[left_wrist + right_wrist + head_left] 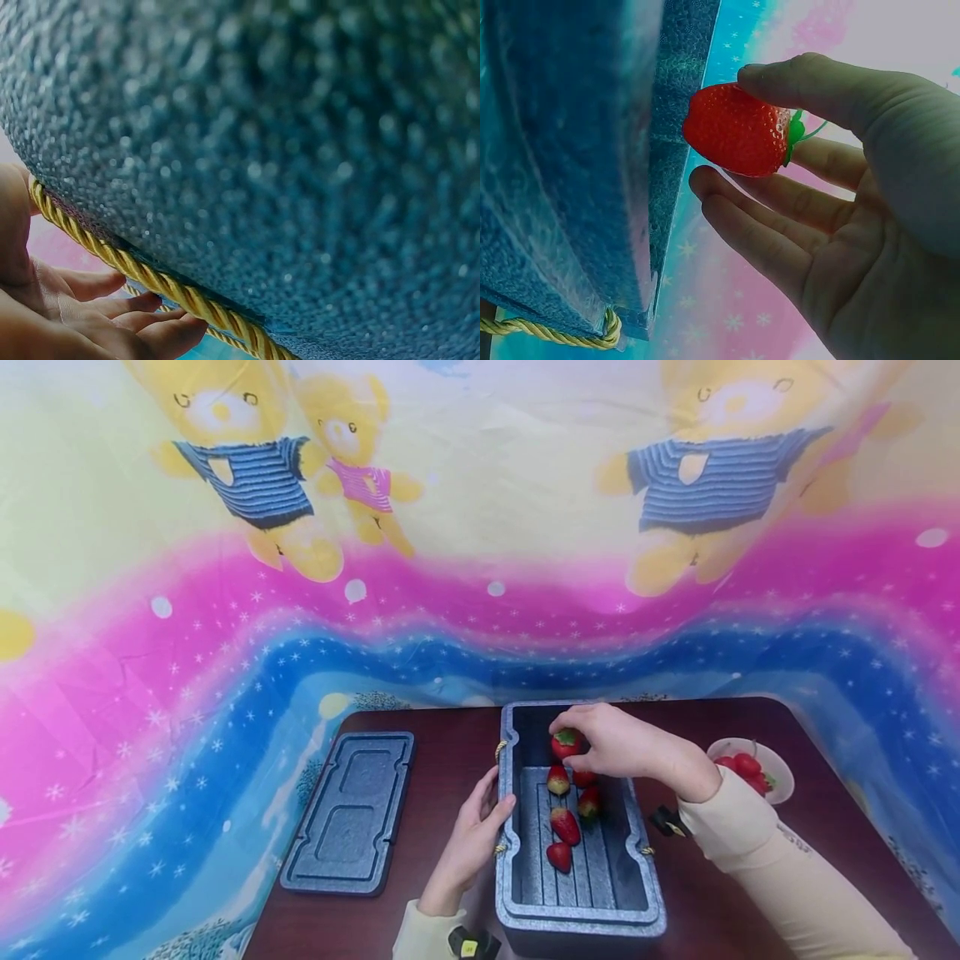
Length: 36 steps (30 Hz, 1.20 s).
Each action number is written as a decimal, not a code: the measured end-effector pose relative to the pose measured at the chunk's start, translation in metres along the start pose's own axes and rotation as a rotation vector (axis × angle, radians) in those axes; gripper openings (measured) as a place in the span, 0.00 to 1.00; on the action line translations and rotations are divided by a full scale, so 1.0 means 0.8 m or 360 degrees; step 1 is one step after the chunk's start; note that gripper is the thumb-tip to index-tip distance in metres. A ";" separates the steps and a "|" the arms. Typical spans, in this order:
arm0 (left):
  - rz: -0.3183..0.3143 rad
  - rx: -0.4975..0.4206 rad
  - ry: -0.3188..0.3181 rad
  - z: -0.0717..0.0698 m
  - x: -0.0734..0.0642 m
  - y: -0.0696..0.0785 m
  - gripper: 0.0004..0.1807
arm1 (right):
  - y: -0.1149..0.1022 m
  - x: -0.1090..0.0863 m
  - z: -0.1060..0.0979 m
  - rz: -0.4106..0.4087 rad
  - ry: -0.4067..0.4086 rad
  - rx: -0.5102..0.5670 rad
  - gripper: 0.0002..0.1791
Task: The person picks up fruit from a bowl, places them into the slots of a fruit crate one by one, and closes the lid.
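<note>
My right hand [611,742] pinches a red strawberry [735,131] between thumb and fingers, its green leaves towards the palm in the right wrist view. In the head view this hand is over the far end of a dark grey foam box [581,920]. Several strawberries [565,827] lie along the ridged floor of the box. At the box's left side is my left hand [474,818], its thumb at the rim and its fingers along the outer wall. The left wrist view shows those fingers extended beside a twisted gold rope handle [142,271].
The matching grey lid [348,814] lies flat on the dark brown table [442,752], left of the box. A white bowl [782,774] holding red fruit stands on the right, beyond my right forearm. Behind the table hangs a bear-print cloth [487,635].
</note>
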<state>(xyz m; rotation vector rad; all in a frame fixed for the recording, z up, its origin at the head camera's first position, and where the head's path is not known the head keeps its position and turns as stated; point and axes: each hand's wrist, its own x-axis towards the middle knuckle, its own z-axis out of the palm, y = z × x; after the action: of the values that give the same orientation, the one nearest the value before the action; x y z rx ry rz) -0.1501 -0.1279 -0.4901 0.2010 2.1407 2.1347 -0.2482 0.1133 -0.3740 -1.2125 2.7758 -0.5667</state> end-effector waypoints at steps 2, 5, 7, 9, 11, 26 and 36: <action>-0.0002 0.0009 0.0004 0.000 0.000 0.000 0.35 | 0.000 0.000 0.000 0.0002 -0.0008 0.0001 0.24; -0.0004 0.0018 0.0009 0.000 0.001 0.000 0.35 | 0.000 0.001 0.000 0.0004 -0.0021 0.0001 0.24; -0.0006 0.0015 0.0010 0.000 0.001 0.000 0.35 | 0.000 0.001 0.000 -0.0001 -0.0027 0.0006 0.24; -0.0007 0.0014 0.0011 -0.001 0.000 0.001 0.36 | 0.000 0.001 0.001 -0.0007 -0.0030 0.0003 0.24; -0.0007 0.0014 0.0012 -0.001 0.000 0.001 0.36 | 0.000 0.001 0.001 -0.0015 -0.0030 0.0002 0.23; 0.0016 0.0042 0.0013 -0.001 0.001 -0.003 0.37 | 0.001 0.000 0.005 -0.0043 -0.0022 -0.0009 0.23; -0.0016 0.0006 -0.0005 -0.003 0.001 -0.004 0.37 | 0.002 -0.003 0.005 -0.0048 -0.0021 0.0059 0.22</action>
<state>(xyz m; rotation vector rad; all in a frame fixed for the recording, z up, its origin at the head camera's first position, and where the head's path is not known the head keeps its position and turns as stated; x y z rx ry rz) -0.1512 -0.1298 -0.4931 0.1937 2.1398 2.1232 -0.2471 0.1150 -0.3784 -1.2477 2.7284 -0.6073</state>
